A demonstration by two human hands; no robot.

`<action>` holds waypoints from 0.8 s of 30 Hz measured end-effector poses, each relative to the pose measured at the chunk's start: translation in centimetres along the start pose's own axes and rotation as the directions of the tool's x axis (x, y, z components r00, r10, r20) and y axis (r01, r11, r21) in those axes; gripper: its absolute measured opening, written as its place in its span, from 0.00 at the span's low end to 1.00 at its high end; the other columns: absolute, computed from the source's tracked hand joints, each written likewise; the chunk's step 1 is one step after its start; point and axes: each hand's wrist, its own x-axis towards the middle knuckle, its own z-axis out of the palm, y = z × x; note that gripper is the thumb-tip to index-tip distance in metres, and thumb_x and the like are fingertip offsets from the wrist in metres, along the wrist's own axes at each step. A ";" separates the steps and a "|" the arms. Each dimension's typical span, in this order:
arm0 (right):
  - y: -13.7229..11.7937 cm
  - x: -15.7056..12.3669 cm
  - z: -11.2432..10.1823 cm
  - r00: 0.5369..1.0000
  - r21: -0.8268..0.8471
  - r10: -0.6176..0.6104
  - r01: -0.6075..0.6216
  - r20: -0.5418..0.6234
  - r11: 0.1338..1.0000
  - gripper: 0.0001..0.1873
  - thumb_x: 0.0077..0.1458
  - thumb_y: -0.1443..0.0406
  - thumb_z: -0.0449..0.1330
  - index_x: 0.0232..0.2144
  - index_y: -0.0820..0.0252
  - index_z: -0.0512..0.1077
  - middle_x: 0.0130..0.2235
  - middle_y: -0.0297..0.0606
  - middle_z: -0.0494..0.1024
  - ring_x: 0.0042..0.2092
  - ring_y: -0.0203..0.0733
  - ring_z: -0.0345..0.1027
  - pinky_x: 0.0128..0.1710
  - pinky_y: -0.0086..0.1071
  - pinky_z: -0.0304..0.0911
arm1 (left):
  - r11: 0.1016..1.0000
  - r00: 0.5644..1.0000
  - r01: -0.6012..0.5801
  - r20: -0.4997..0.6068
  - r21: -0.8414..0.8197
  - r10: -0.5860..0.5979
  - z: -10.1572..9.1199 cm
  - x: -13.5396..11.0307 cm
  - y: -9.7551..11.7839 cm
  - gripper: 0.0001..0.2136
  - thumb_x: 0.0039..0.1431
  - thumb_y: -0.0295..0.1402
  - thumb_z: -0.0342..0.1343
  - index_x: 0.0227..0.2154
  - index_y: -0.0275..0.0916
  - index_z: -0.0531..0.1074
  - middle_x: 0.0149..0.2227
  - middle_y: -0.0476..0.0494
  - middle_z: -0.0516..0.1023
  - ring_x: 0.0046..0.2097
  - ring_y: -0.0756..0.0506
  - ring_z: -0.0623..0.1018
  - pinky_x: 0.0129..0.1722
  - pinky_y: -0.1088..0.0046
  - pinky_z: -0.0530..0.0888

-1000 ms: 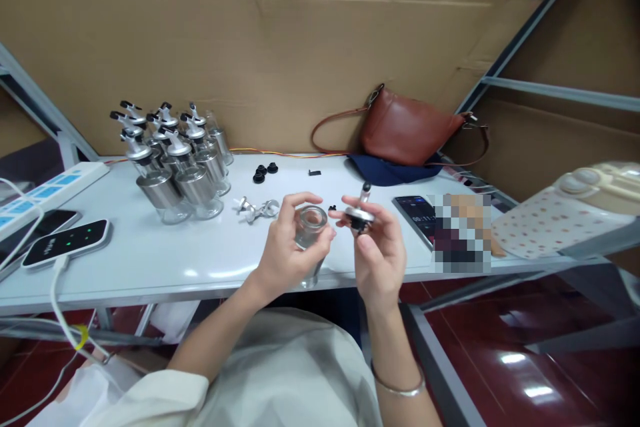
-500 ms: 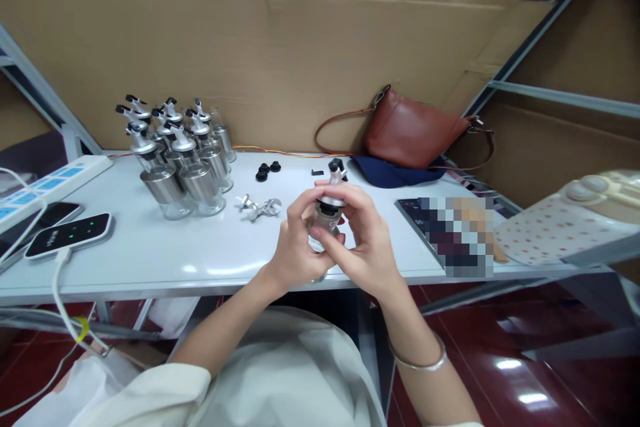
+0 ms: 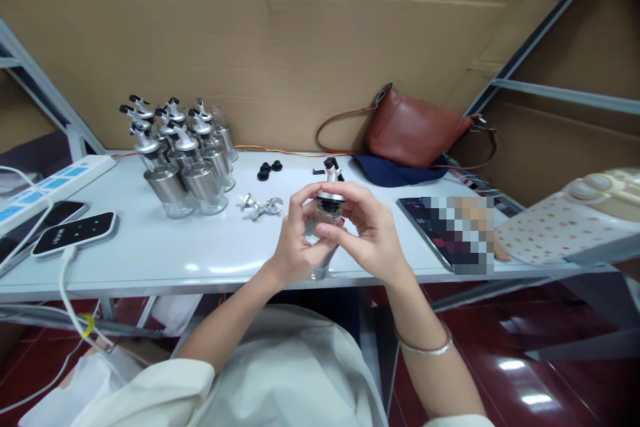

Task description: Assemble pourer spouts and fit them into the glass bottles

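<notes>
Both of my hands are wrapped round one glass oil bottle (image 3: 320, 273) at the table's front edge. My left hand (image 3: 300, 240) grips its neck from the left. From the right, my right hand (image 3: 367, 230) curls round the same top, thumb across the glass. A silver pour spout (image 3: 331, 195) with a black lever sits in the bottle's mouth, its black stopper showing under the collar. Fingers cover much of the bottle's body. Loose silver spout parts (image 3: 261, 207) and several black stoppers (image 3: 269, 169) lie beyond my left hand.
Several bottles with spouts (image 3: 185, 170) stand at the back left. A power strip (image 3: 55, 190) and a black device (image 3: 75, 235) lie far left. Right are a brown bag (image 3: 417, 127) on dark blue cloth (image 3: 395, 171), a phone (image 3: 425, 230) and a dotted container (image 3: 537, 227).
The spout's tilt has changed slightly, and more of its black stopper shows now. My right hand has shifted a little outward; both hands still hold the bottle.
</notes>
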 end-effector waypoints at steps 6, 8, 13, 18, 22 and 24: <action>-0.1 0.1 -0.1 1.000 -0.009 0.023 -0.023 0.011 1.000 0.19 0.54 0.59 0.63 0.49 0.49 0.71 0.48 0.40 0.74 0.49 0.47 0.70 0.44 0.41 0.72 | 0.994 1.000 0.006 -0.008 -0.105 -0.007 -0.1 0.3 0.1 0.26 0.53 0.35 0.63 0.51 0.49 0.56 0.36 0.49 0.77 0.34 0.48 0.78 0.37 0.68 0.75; -0.2 0.0 0.0 1.000 -0.003 0.020 -0.020 0.004 1.000 0.19 0.54 0.59 0.63 0.49 0.49 0.71 0.48 0.39 0.75 0.48 0.47 0.71 0.44 0.40 0.71 | 0.991 1.000 0.009 -0.007 -0.133 -0.010 -0.1 0.4 0.2 0.26 0.52 0.35 0.64 0.49 0.49 0.56 0.35 0.51 0.76 0.34 0.49 0.77 0.37 0.69 0.75; -0.1 -0.1 -0.1 0.999 0.009 0.036 -0.036 -0.001 0.999 0.20 0.53 0.59 0.64 0.49 0.50 0.72 0.49 0.39 0.75 0.47 0.46 0.71 0.43 0.38 0.71 | 0.984 1.000 0.018 0.009 -0.178 -0.017 -0.3 0.5 0.2 0.26 0.50 0.32 0.66 0.48 0.48 0.58 0.35 0.52 0.76 0.35 0.50 0.78 0.37 0.72 0.74; -0.1 0.0 -0.1 0.999 0.029 0.042 -0.042 0.011 0.999 0.19 0.54 0.59 0.63 0.49 0.51 0.72 0.50 0.40 0.75 0.49 0.46 0.70 0.45 0.38 0.70 | 0.965 0.999 0.015 0.040 -0.262 -0.005 -0.4 0.6 0.1 0.26 0.51 0.28 0.65 0.47 0.50 0.58 0.40 0.52 0.76 0.38 0.51 0.78 0.40 0.72 0.75; -0.1 0.1 -0.2 0.999 0.051 0.031 -0.032 0.023 0.998 0.19 0.54 0.59 0.63 0.49 0.50 0.72 0.50 0.40 0.75 0.52 0.47 0.69 0.44 0.37 0.70 | 0.955 0.998 0.037 0.053 -0.294 -0.023 -0.5 0.6 0.3 0.25 0.51 0.27 0.65 0.46 0.50 0.59 0.40 0.52 0.76 0.38 0.51 0.78 0.41 0.72 0.75; -0.1 0.2 -0.2 1.000 0.054 0.018 -0.019 0.024 0.998 0.18 0.54 0.59 0.63 0.48 0.50 0.72 0.49 0.39 0.76 0.52 0.47 0.69 0.41 0.35 0.70 | 0.954 0.998 0.045 0.051 -0.295 -0.031 -0.5 0.6 0.4 0.24 0.51 0.26 0.65 0.46 0.49 0.59 0.39 0.53 0.76 0.38 0.51 0.78 0.41 0.72 0.74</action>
